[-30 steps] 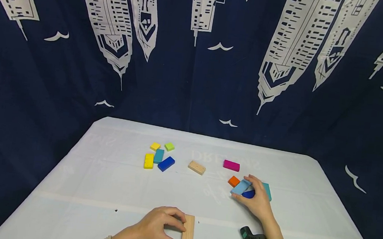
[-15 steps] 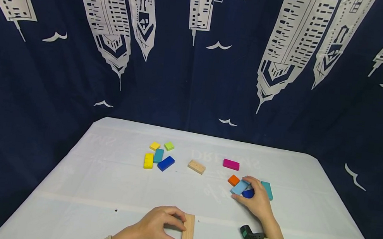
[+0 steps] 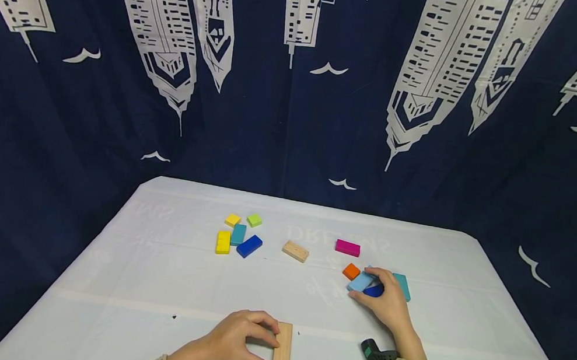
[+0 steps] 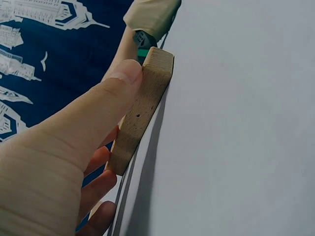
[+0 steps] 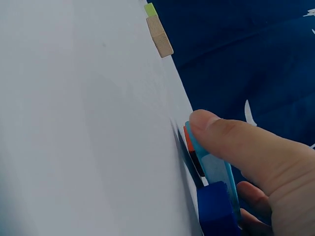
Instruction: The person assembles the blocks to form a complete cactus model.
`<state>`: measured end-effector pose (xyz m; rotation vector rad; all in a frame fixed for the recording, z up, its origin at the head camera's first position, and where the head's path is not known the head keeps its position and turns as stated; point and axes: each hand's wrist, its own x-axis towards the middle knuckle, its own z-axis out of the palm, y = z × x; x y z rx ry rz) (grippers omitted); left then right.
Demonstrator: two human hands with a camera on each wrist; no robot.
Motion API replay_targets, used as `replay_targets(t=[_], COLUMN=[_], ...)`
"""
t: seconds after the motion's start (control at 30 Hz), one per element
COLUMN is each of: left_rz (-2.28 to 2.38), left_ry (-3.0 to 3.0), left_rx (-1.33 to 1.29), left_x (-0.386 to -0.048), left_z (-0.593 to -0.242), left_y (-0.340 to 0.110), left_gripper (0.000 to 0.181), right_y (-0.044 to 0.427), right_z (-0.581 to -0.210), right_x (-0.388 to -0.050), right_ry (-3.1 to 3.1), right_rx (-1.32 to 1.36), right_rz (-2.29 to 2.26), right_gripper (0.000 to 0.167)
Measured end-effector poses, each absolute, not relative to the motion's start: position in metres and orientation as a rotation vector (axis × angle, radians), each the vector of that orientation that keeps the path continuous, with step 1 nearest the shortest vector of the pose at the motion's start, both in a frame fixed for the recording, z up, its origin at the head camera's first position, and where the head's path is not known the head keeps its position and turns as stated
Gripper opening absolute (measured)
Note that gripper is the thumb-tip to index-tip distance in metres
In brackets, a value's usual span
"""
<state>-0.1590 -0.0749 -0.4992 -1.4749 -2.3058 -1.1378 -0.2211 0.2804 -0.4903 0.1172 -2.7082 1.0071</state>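
In the head view my left hand (image 3: 242, 339) holds a long plain wooden block (image 3: 282, 352) by its two ends, thumb at the near end and fingers at the far one. The left wrist view shows the thumb against that wooden block (image 4: 140, 110). Farther right, my right hand (image 3: 387, 299) pinches a light blue block (image 3: 361, 281) between thumb and fingers. Close by it lie an orange block (image 3: 351, 271), a dark blue block (image 3: 374, 290) partly behind the hand, and a teal block (image 3: 401, 287). In the right wrist view the dark blue block (image 5: 216, 209) stands nearest the camera.
A magenta block (image 3: 347, 248) and a small wooden block (image 3: 295, 251) lie farther back on the white table (image 3: 152, 271). Left of them is a loose group with a blue block (image 3: 249, 246), a yellow block (image 3: 223, 242) and a green block (image 3: 254, 220). A dark patterned curtain (image 3: 283, 126) hangs behind.
The light blue block in the right hand has shifted very slightly, and more of the teal block shows beside the hand. The left hand stays on the long wooden block.
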Motion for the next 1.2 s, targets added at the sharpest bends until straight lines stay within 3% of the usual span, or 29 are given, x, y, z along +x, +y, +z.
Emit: replay_targets(t=[0.77,1.2], left_rz=[-1.132,-1.157], left_ry=[-2.294,-2.335], left_rx=[-1.459,-1.459], left_x=[-0.16,-0.159], left_z=[-0.499,-0.5], left_y=[-0.075,-0.075], left_gripper=[0.031,0.028], right_y=[0.238,0.203], right_z=[-0.46,-0.462], right_x=[-0.21,-0.199], right_ry=[-2.612,-2.623], right_rx=[0.29,0.448], right_rz=[1.089,1.126], right_gripper=[0.063,0.062])
